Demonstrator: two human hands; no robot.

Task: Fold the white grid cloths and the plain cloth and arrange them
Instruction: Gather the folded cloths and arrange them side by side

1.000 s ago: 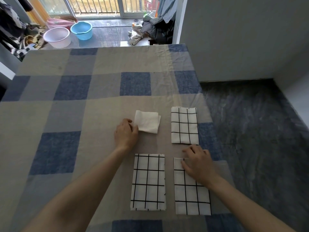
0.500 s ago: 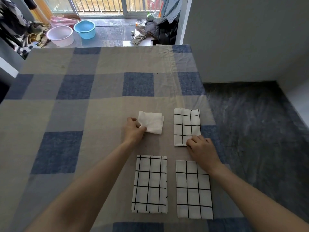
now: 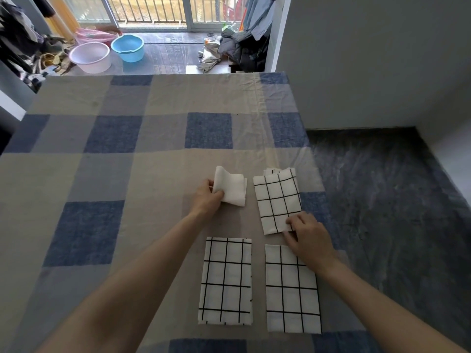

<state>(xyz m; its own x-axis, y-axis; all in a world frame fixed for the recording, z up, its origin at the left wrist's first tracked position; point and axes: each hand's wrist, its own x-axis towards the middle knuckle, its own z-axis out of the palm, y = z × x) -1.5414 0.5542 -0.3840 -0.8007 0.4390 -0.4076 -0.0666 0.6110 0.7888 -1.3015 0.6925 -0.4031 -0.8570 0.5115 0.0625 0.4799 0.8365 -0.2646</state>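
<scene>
Three folded white grid cloths lie on the checked table cover. The far grid cloth point(image 3: 277, 197) sits skewed, and my right hand point(image 3: 307, 236) pinches its near right corner. Two more lie flat in front of me: the near left grid cloth point(image 3: 225, 281) and the near right grid cloth point(image 3: 291, 294), whose far corner is under my right wrist. Left of the far one is the small folded plain white cloth point(image 3: 233, 189). My left hand point(image 3: 207, 198) grips its left edge, which is lifted and curled up.
The table cover point(image 3: 114, 159) is blue, grey and beige checks; its right edge drops to a dark floor point(image 3: 382, 187). Beyond the far edge stand a pink basin point(image 3: 89, 57), a blue basin point(image 3: 127, 47) and piles of clothes point(image 3: 237, 49).
My right hand moved from the near right grid cloth up to the far one, took its near corner and skewed it. My left hand lifted the plain cloth's left edge.
</scene>
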